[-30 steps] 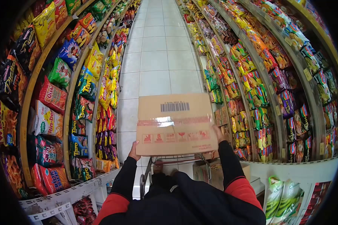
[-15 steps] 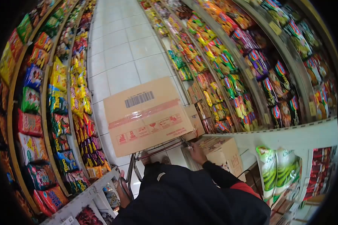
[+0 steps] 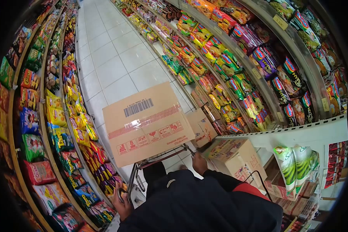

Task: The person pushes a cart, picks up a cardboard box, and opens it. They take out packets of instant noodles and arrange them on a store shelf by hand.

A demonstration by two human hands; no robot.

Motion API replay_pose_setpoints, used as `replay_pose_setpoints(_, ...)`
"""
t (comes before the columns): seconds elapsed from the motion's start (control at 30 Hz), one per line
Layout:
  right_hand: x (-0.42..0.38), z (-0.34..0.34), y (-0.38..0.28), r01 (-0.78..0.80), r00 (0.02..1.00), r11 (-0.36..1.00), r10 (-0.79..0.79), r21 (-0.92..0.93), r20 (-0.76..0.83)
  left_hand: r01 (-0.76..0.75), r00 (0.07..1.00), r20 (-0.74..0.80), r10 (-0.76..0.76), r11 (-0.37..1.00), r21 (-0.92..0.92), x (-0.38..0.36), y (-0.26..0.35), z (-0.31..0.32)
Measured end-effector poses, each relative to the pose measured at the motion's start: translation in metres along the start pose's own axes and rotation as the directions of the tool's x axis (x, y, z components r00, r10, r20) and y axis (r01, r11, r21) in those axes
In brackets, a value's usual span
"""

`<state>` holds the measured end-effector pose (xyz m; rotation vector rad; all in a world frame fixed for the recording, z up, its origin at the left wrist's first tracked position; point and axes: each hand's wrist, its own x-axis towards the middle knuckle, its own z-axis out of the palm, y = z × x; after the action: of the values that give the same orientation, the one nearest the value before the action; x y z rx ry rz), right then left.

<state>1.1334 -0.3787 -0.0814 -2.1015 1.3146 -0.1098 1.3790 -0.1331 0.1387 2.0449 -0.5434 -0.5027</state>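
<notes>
Black sleeve behind it, your right hand is curled around one side of the cart while your left hand grips the other — a spread that likely steadies it. Beyond, the cardboard box rests across the cart, presumably so neither hand must carry it. Farther, shelved packets flank the tiled floor.

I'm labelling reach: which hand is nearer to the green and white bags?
Right. The right hand is at the right side of the cart, left of the bags; the left hand is farther off, at its left side.
</notes>
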Motion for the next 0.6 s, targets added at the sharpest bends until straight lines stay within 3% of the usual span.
replay_pose_setpoints(0.07,0.01,0.014,-0.025,-0.04,0.999,0.999,0.04,0.004,-0.011,-0.071,0.996,0.065,0.066,0.993,0.091,0.036,-0.024,-0.02)
replay_pose_setpoints(0.17,0.034,0.027,-0.068,-0.141,0.989,0.989,0.143,-0.041,0.043,-0.088,0.992,0.094,0.083,0.995,0.045,0.099,-0.011,-0.04)
replay_pose_setpoints(0.3,0.061,0.053,-0.114,-0.224,0.968,0.975,0.221,-0.012,-0.122,-0.295,0.948,0.166,0.271,0.945,0.143,0.184,-0.032,-0.064)
replay_pose_setpoints(0.4,0.088,0.065,-0.142,-0.314,0.944,0.949,0.309,-0.019,-0.116,-0.372,0.915,0.243,0.321,0.907,0.2,0.248,-0.022,-0.075)
replay_pose_setpoints(0.5,0.118,0.088,-0.153,-0.247,0.944,0.96,0.27,0.133,-0.191,-0.356,0.913,0.28,0.296,0.915,0.192,0.304,-0.008,-0.078)
replay_pose_setpoints(0.57,0.142,0.096,-0.167,-0.242,0.884,0.901,0.358,0.36,-0.302,-0.345,0.915,0.273,0.296,0.926,0.155,0.339,-0.002,-0.076)
replay_pose_setpoints(0.6,0.157,0.102,-0.172,-0.162,0.854,0.919,0.313,0.359,-0.416,-0.401,0.897,0.272,0.349,0.9,0.17,0.358,-0.002,-0.073)
